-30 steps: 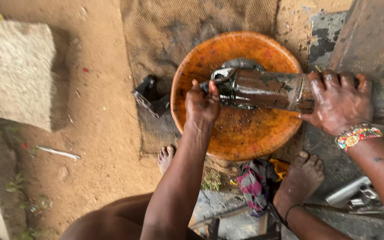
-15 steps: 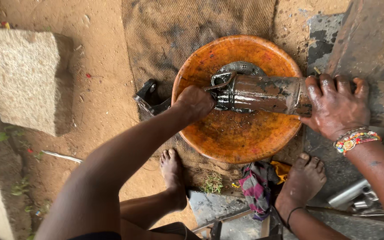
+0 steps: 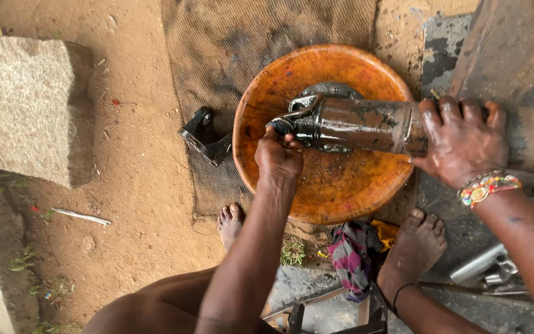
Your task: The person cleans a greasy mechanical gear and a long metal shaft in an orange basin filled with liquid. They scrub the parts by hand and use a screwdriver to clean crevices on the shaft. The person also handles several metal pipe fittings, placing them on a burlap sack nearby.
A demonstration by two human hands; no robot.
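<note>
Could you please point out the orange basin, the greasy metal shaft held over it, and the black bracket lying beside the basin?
orange basin (image 3: 335, 198): head view, bare inner floor near the front rim.
greasy metal shaft (image 3: 360, 124): head view, middle of the dark tube.
black bracket (image 3: 204, 135): head view, its central body on the sacking.

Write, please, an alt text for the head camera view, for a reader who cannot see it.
Seen from above, a person's right hand steadies a greasy metal shaft lying across an orange basin, while the left hand works at the shaft's end. Bare feet, a black bracket on sacking and a stone block lie around on sandy ground.
</note>
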